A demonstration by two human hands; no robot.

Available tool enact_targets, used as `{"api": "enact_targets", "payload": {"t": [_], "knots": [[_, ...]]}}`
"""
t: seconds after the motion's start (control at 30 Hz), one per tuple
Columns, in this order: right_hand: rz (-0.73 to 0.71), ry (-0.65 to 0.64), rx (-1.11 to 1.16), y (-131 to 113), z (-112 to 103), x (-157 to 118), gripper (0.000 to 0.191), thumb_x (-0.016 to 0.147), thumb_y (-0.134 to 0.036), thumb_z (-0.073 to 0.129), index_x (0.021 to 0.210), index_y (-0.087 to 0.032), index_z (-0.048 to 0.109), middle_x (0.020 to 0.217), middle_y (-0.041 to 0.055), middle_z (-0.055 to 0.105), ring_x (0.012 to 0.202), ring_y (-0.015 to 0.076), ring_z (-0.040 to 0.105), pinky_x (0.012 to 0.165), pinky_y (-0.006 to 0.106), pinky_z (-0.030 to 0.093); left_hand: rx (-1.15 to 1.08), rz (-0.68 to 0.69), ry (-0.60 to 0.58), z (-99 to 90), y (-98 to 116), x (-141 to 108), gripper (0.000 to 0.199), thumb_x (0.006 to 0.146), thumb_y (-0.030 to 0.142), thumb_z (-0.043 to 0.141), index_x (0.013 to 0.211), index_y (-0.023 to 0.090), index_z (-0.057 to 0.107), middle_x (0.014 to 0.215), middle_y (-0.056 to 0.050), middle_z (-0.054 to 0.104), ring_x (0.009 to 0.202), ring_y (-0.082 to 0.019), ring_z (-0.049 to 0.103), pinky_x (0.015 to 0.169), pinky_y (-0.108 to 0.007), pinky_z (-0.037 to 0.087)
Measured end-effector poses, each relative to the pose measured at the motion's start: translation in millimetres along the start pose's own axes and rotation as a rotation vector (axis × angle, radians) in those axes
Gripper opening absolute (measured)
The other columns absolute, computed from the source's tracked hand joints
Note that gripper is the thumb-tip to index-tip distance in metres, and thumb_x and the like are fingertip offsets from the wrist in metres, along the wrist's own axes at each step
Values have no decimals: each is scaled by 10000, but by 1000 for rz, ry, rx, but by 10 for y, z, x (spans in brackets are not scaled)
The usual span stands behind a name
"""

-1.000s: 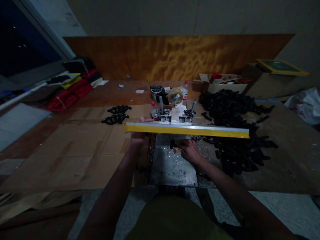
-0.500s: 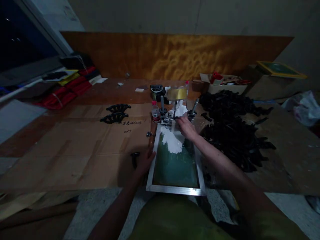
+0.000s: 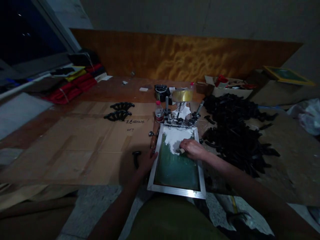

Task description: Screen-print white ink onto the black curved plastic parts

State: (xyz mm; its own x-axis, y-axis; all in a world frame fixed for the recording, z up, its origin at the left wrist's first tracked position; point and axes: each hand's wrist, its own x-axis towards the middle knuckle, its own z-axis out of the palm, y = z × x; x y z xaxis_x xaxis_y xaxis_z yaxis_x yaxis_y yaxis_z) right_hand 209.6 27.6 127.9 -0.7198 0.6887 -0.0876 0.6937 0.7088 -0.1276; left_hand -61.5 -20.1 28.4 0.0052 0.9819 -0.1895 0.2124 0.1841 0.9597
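A silk-screen frame (image 3: 180, 193) with a metal rim and green mesh lies in front of me. White ink (image 3: 172, 137) is spread over the upper part of its mesh. My right hand (image 3: 192, 149) is closed on a small pale squeegee (image 3: 181, 151), whose edge meets the lower end of the ink. At the frame's left side my left hand (image 3: 148, 160) grips the metal rim; its shadowed fingers show only in part. A curved black handle (image 3: 136, 159) lies on the cardboard just left of that hand. A hinge clamp (image 3: 178, 120) holds the frame's far end.
Several black handles lie in two rows (image 3: 118, 115) on the cardboard (image 3: 82, 143) at left. A large heap of black handles (image 3: 235, 133) covers the right side. Behind the frame stand a red-capped bottle (image 3: 159, 113), a black bucket (image 3: 161, 93) and a yellow tape roll (image 3: 182, 95).
My right hand has come from the clamp at the far end down toward me, onto the mesh with the squeegee. The white ink now spreads wider. My left hand stays at the rim.
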Motion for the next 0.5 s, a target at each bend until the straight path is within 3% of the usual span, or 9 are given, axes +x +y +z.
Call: {"api": "enact_targets", "payload": {"t": [0.13,0.3,0.4,0.5], "knots": [[129,157,-22,-30,67,94,184,873,-102,494,953,-155,651,963,117,648,951,241,546,820,325,425,17,-12,-8,-22,99,-38,560,805,448,596,1284,159,611,1318,-135,658,1191,-300,626,1060,-449,447],[-2,192,-14,-136,297,-142,252,881,-73,469,1037,-125,660,992,136,645,966,242,539,848,334,439,52,-28,-9,-45,241,-91,553,813,422,576,1300,159,599,1269,-130,686,1117,-298,657,1008,-448,480],[33,218,38,-54,158,-80,236,905,-140,521,1091,-149,667,983,109,653,958,224,566,830,308,444,80,-16,-29,-73,300,-107,561,824,442,558,1305,154,593,1279,-131,678,1142,-294,643,1025,-442,469],[223,265,62,133,-144,235,399,935,-272,572,1330,-214,580,1033,84,667,962,214,600,805,284,447,56,-11,-69,-151,395,-117,599,817,487,571,1319,161,578,1309,-121,662,1166,-287,630,1030,-429,471]]}}
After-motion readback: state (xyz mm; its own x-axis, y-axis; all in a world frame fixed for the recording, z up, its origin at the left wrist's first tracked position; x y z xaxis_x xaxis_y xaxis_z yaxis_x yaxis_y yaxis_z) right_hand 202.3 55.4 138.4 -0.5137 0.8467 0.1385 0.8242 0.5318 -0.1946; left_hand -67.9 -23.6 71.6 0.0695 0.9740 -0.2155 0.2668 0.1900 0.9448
